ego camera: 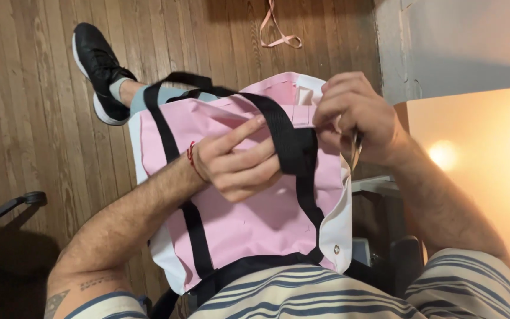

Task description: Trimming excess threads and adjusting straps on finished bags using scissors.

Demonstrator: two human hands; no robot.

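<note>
A pink and white fabric bag [249, 218] with black webbing straps [293, 147] lies on my lap. My left hand [234, 162] rests on the pink panel, index finger stretched toward the strap, other fingers curled with a fold of fabric under them. A red thread circles that wrist. My right hand [358, 121] is closed at the bag's top edge, pinching the fabric beside the strap, and a thin metal tool [356, 150], probably scissors, pokes out below its fingers.
A wooden plank floor [36, 112] lies below. My foot in a black shoe [98, 71] is at upper left. A pink ribbon [278, 29] lies on the floor at the top. A lit tabletop [473, 147] is to the right, a chair base [7, 207] to the left.
</note>
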